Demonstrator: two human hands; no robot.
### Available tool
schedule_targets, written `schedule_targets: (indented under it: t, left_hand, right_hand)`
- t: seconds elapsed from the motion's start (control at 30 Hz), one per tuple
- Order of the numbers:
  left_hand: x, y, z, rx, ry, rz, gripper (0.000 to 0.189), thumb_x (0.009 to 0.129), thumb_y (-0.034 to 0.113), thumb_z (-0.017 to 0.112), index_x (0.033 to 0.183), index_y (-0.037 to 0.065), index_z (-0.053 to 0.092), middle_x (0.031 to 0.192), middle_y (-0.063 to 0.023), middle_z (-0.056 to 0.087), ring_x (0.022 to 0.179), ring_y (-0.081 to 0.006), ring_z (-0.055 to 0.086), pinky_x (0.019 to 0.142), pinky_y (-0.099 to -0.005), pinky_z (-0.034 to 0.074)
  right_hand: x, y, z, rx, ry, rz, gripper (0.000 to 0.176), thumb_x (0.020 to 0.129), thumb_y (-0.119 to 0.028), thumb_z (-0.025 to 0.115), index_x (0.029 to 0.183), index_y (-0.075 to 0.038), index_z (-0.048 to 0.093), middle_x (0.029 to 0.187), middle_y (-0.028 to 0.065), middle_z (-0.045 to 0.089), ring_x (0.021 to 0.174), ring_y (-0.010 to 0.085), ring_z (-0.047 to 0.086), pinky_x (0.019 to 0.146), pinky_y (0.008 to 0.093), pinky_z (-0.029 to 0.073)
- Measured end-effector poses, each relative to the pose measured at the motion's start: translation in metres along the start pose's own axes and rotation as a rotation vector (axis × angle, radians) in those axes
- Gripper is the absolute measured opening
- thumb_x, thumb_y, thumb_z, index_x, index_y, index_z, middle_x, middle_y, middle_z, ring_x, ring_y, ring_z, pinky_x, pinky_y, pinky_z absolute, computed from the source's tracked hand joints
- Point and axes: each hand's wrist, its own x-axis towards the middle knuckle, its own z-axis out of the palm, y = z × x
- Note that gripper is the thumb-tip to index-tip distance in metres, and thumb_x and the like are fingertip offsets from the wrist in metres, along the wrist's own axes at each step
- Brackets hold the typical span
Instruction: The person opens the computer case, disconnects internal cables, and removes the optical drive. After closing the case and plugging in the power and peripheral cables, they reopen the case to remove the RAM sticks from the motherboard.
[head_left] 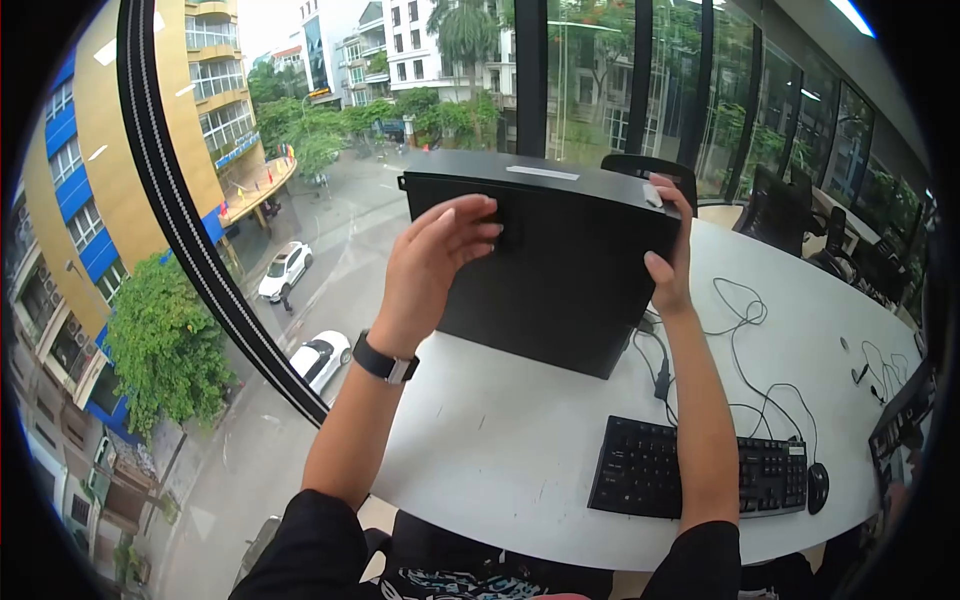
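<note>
A black box-like computer case [560, 290] stands upright on the white table [480, 430], its broad dark side facing me. My right hand [672, 240] grips the case's upper right corner, with the thumb on the near side and the fingers over the top edge. My left hand [438, 250], with a watch on its wrist, is raised before the upper left part of the case. Its fingers are apart and slightly bent, and nothing shows in them. Whether its fingertips touch the case is unclear. A pale label [543, 173] lies on the top face.
A black keyboard [640, 465] lies under my right forearm, with a mouse [818, 487] at its right end. Cables [745, 320] spread behind it. A monitor [900, 420] stands at the right edge. Office chairs [775, 210] are beyond the table, and windows run along the left and back.
</note>
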Motion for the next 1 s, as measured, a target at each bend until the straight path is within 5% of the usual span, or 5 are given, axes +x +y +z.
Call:
schedule_targets:
  t: [0.1,0.63,0.83,0.93,1.0]
  left_hand:
    - [-0.008,-0.01,-0.002,-0.029,0.01,-0.11,0.05,0.106,0.032,0.047,0.143,-0.002,0.053,0.141,-0.0166,0.059,0.121,-0.0237,0.062,0.098,-0.0371,0.049]
    - [-0.014,-0.021,-0.019,-0.075,0.117,-0.122,0.047,0.104,0.027,0.052,0.142,-0.002,0.055,0.131,-0.0121,0.065,0.11,-0.0186,0.062,0.095,-0.0349,0.049]
    - [-0.013,-0.037,-0.031,-0.078,0.195,-0.048,0.024,0.102,0.022,0.061,0.116,0.002,0.064,0.101,-0.0043,0.065,0.093,-0.015,0.063,0.085,-0.0321,0.051]
    - [-0.012,-0.048,-0.032,0.138,0.23,0.018,0.018,0.099,0.019,0.07,0.103,0.002,0.068,0.084,-0.0018,0.066,0.081,-0.0101,0.063,0.078,-0.0254,0.052]
    - [-0.014,-0.05,-0.029,0.132,0.194,0.002,0.017,0.098,0.019,0.07,0.101,0.002,0.07,0.087,-0.0025,0.069,0.082,-0.0089,0.064,0.078,-0.0251,0.052]
  right_hand:
    - [0.001,0.002,-0.002,0.004,0.008,0.003,0.083,0.08,-0.054,0.065,0.145,-0.008,0.041,0.154,0.0184,0.039,0.143,0.0326,0.038,0.119,0.0443,0.027]
    - [-0.002,0.004,0.004,0.024,0.039,0.058,0.084,0.074,-0.055,0.067,0.145,-0.015,0.043,0.152,0.0161,0.04,0.141,0.0323,0.039,0.117,0.0457,0.031]
    - [0.0,0.005,0.002,0.014,0.025,0.001,0.085,0.077,-0.052,0.066,0.146,-0.009,0.042,0.153,0.0193,0.041,0.141,0.0325,0.038,0.119,0.0445,0.025]
    - [-0.001,0.01,0.006,0.08,0.056,0.019,0.086,0.077,-0.053,0.066,0.147,-0.009,0.041,0.153,0.0213,0.038,0.142,0.0328,0.039,0.118,0.0451,0.03]
    - [0.0,0.001,0.01,0.072,0.065,0.059,0.086,0.076,-0.054,0.067,0.146,-0.009,0.041,0.153,0.021,0.037,0.141,0.0327,0.04,0.117,0.0454,0.033]
